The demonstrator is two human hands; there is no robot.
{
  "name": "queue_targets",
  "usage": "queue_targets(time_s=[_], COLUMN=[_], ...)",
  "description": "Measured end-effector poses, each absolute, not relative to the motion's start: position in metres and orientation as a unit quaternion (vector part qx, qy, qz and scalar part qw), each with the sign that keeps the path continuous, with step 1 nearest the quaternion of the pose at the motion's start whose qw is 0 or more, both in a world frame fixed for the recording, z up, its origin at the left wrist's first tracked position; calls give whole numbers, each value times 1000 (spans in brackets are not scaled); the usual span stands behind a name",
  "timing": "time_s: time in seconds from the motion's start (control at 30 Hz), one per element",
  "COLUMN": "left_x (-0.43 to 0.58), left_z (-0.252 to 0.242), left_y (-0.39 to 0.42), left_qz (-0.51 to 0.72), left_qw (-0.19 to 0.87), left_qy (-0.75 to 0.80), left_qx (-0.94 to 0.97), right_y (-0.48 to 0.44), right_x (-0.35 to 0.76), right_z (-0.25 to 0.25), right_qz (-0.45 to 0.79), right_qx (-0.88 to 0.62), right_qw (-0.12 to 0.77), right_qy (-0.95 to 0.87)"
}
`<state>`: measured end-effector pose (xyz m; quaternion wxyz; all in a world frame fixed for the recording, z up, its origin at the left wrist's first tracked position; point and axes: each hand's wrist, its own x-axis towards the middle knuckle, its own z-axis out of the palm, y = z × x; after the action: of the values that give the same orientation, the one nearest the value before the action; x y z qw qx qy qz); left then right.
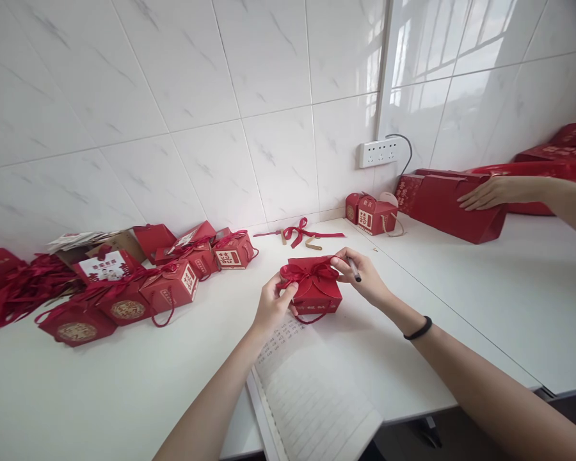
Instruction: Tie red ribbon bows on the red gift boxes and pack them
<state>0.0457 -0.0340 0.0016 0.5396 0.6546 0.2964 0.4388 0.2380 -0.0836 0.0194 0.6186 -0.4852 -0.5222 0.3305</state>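
Observation:
A small red gift box [317, 302] with gold lettering stands on the white table, its cord handle hanging at the front. A red ribbon bow [313, 271] is tied across its top. At the box's left side my left hand [274, 299] is closed, thumb and fingers pinching the bow's left loop. My right hand [365, 276] grips a pen [354, 269] between its fingers, while its fingertips touch the right end of the bow. Below the box lies an open lined notebook [317, 397] with handwriting near its top, reaching over the table edge.
Several red gift boxes [168, 291] and a heap of ribbons [31, 288] crowd the left. A loose ribbon bow [300, 232] lies by the wall. Another box [377, 214] stands under a power strip [379, 153]. At right, another person's hand [489, 192] touches a large red box [441, 195].

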Motion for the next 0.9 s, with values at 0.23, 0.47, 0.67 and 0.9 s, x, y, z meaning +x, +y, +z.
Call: queue_targets(time_s=[0.23, 0.47, 0.67, 0.9], left_x=[45, 44, 43, 40], left_z=[4, 7, 6, -4], left_y=[-38, -37, -37, -27], left_qz=[444, 438, 432, 438], left_qw=[492, 498, 526, 554], left_qy=[251, 229, 233, 236], left_qx=[706, 712, 695, 668], right_y=[-79, -85, -84, -86], right_x=[245, 241, 241, 240], right_z=[11, 19, 17, 18], right_qz=[255, 267, 354, 407], right_qx=[-489, -447, -420, -385], right_qw=[577, 593, 619, 642], right_qy=[-602, -614, -562, -523])
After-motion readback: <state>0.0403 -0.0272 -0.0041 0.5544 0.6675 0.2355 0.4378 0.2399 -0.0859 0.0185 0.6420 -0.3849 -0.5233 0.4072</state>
